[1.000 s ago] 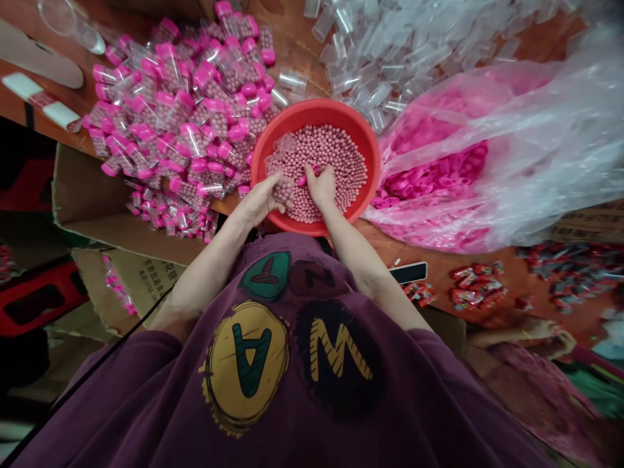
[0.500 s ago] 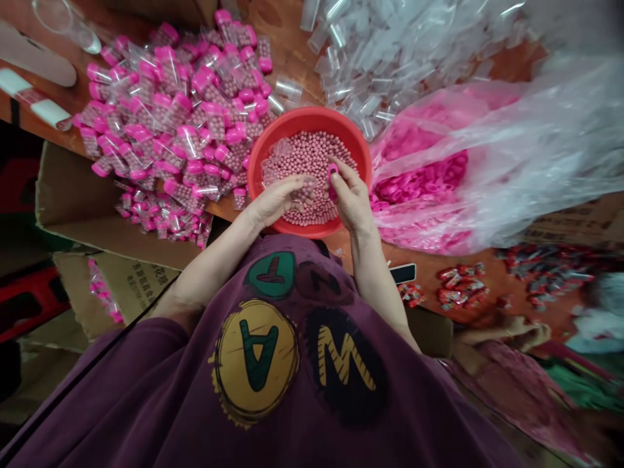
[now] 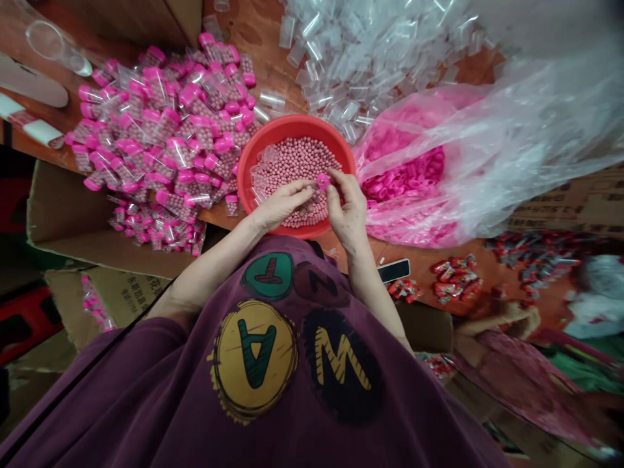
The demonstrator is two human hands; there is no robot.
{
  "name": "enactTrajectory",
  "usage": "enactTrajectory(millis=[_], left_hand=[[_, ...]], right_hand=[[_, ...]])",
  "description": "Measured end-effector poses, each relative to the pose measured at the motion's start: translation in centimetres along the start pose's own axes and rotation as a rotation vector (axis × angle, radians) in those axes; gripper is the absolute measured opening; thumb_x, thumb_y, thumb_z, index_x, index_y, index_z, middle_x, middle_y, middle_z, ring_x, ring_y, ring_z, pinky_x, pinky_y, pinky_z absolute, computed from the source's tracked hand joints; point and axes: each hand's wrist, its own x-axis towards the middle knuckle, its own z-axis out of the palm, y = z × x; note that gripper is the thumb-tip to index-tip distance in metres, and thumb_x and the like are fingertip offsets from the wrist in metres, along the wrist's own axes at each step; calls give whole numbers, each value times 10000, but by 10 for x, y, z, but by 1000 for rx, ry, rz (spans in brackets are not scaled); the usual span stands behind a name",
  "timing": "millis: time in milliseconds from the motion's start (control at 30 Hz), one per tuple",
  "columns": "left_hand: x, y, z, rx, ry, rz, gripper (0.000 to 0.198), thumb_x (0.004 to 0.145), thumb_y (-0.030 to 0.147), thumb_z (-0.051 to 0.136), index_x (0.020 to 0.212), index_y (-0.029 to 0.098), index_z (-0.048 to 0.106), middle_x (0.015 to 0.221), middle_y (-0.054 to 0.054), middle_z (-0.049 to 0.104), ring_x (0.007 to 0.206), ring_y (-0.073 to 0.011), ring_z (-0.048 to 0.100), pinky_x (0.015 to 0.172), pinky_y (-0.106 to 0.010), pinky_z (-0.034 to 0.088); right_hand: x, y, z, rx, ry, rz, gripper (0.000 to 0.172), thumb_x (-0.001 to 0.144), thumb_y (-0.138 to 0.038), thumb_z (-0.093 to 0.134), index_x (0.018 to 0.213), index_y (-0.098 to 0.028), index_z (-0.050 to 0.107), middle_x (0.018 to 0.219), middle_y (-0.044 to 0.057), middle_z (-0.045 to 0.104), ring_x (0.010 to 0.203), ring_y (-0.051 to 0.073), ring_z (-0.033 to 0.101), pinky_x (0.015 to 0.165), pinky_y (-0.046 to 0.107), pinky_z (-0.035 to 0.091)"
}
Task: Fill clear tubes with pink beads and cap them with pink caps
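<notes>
Over a red bowl (image 3: 347, 143) of small pink balls (image 3: 297, 156), both my hands are close together. My left hand (image 3: 280, 207) pinches a small clear tube (image 3: 310, 203), mostly hidden by the fingers. In my right hand (image 3: 348, 209) a pink cap (image 3: 322, 181) is held between thumb and fingers, right beside the tube; I cannot tell whether they touch. Several clear tubes lie inside the bowl at its left side. Left of the bowl spreads a heap of filled tubes with pink caps (image 3: 180, 153).
Loose clear tubes (image 3: 336, 58) are piled behind the bowl. A clear plastic bag (image 3: 487, 149) of pink caps lies to the right. A phone (image 3: 394, 270) and red-wrapped pieces (image 3: 457, 278) lie nearer. An open cardboard box (image 3: 73, 214) stands at left; another person's arm (image 3: 497, 322) shows at right.
My hands have come together, with the pink cap brought left to the tube in my left hand. The whole view has shifted slightly.
</notes>
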Motion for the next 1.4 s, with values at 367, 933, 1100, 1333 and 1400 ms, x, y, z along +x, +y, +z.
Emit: enactTrajectory(millis=[367, 933, 1100, 1333, 1400], left_hand=[[-6, -1, 2, -61, -1, 13, 336, 905, 361, 936, 1121, 169, 764, 944, -14, 761, 764, -85, 703, 677, -204, 521], [-16, -3, 14, -75, 52, 0, 290, 984, 425, 871, 961, 168, 740, 818, 9, 696, 620, -48, 619, 573, -172, 490], [-15, 0, 12, -65, 27, 18, 306, 967, 432, 888, 949, 168, 736, 785, 21, 659, 614, -46, 599, 564, -169, 473], [-13, -5, 16, 11, 160, 93, 252, 966, 409, 880, 1027, 186, 780, 786, 24, 665, 665, -66, 607, 652, -194, 534], [-14, -4, 13, 59, 166, 125, 269, 947, 426, 892, 1035, 193, 792, 765, 24, 658, 658, -75, 598, 629, -202, 513]], right_hand=[[4, -6, -7, 18, -15, -11, 355, 1128, -554, 591, 1246, -300, 808, 1148, 67, 784, 1098, 248, 745, 1041, 516, 646], [-8, -4, 8, -202, -55, -70, 421, 1179, -485, 411, 1277, -281, 765, 1175, 127, 750, 1132, 299, 719, 1088, 548, 635], [-12, -8, 11, -191, -21, -75, 410, 1179, -480, 407, 1292, -288, 751, 1179, 121, 746, 1163, 306, 716, 1111, 573, 627], [-19, -15, 14, -114, -61, -12, 378, 1142, -361, 431, 1376, -290, 719, 1256, 121, 730, 1217, 303, 702, 1144, 600, 620], [-18, -8, 9, -54, -115, -17, 348, 1136, -379, 470, 1358, -315, 730, 1246, 101, 730, 1207, 292, 708, 1117, 585, 635]])
